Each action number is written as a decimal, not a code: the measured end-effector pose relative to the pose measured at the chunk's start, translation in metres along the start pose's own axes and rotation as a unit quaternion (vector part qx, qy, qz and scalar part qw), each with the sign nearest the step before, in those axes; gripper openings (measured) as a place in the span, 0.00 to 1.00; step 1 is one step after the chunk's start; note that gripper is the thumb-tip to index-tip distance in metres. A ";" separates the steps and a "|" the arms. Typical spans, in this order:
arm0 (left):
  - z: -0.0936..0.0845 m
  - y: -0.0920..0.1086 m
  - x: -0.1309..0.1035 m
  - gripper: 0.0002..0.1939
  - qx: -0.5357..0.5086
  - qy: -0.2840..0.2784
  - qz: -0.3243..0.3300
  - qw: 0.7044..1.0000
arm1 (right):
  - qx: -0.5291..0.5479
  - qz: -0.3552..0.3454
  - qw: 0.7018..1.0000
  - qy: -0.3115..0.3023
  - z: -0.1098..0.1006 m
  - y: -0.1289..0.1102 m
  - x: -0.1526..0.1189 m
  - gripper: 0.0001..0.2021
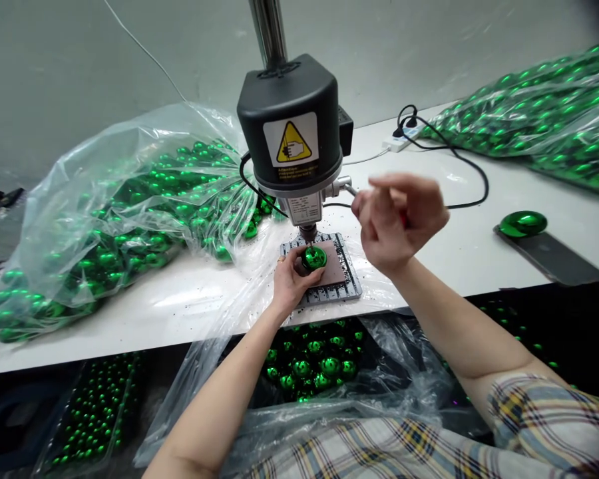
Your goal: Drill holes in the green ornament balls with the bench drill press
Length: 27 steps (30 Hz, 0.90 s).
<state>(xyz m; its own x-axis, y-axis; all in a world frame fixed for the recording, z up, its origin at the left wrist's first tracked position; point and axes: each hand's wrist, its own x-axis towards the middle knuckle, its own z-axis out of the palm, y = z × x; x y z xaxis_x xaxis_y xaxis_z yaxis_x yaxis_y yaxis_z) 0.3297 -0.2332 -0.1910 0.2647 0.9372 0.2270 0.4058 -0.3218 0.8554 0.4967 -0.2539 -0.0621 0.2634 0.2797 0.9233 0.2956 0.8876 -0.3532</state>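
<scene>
My left hand [293, 279] grips a shiny green ball [314, 257] between thumb and fingers, under the chuck [308, 232] of a black drill press [289, 126]. The drill tip meets or nearly meets the top of the ball. Below it lies a pinkish pad on the slotted metal base [350, 266], scattered with dark chips. My right hand [399, 219] is raised beside the machine, fingers curled round the feed lever [348, 186]; its outline is slightly blurred, and a bit of red shows in the palm.
Clear plastic bags of green balls lie at left [130, 213] and back right [539, 120]. A phone [559, 259] with a green ball [524, 223] rests at right. Behind are a power strip [402, 138] and black cable [484, 179]. An open bag of balls [319, 359] hangs below the table edge.
</scene>
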 end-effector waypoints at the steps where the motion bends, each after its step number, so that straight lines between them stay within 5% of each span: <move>1: 0.000 0.002 -0.001 0.25 0.000 0.003 -0.004 1.000 | 0.025 0.006 0.999 0.042 0.003 -0.003 0.012 0.07; 5: -0.027 0.018 -0.019 0.23 0.048 0.014 -0.021 0.999 | 0.126 0.108 0.983 0.079 0.014 -0.008 0.059 0.05; 9: -0.082 0.035 -0.036 0.23 0.096 -0.245 0.018 0.965 | 0.125 0.170 0.975 0.067 0.016 -0.008 0.071 0.03; 10: -0.093 0.037 -0.033 0.21 0.100 -0.271 0.017 0.957 | 0.122 0.171 0.975 0.071 0.016 -0.009 0.070 0.03; 13: -0.106 0.029 0.004 0.09 0.142 -0.146 0.006 0.979 | 0.123 0.167 0.975 0.081 0.016 -0.008 0.066 0.04; 15: -0.103 0.016 0.042 0.12 0.232 -0.035 0.014 0.972 | 0.120 0.158 0.976 0.086 0.016 -0.005 0.065 0.05; 20: -0.093 -0.020 0.114 0.20 0.437 -0.029 -0.045 0.898 | 0.125 0.117 0.981 0.090 0.016 0.005 0.066 0.08; 24: -0.099 -0.033 0.126 0.20 0.429 -0.007 -0.044 0.902 | 0.096 0.112 0.986 0.072 0.013 0.011 0.065 0.09; 27: -0.105 -0.031 0.116 0.26 0.306 0.070 -0.020 0.949 | 0.085 0.114 0.988 0.065 0.012 0.012 0.063 0.09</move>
<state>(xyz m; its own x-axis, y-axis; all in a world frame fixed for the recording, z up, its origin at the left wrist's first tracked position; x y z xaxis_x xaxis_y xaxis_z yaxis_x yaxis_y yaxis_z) 0.2563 -0.1008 -0.1423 0.1371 0.9453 0.2959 0.8563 -0.2633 0.4444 0.5055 -0.2213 -0.0061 0.4250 0.4404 0.7908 0.0588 0.8584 -0.5096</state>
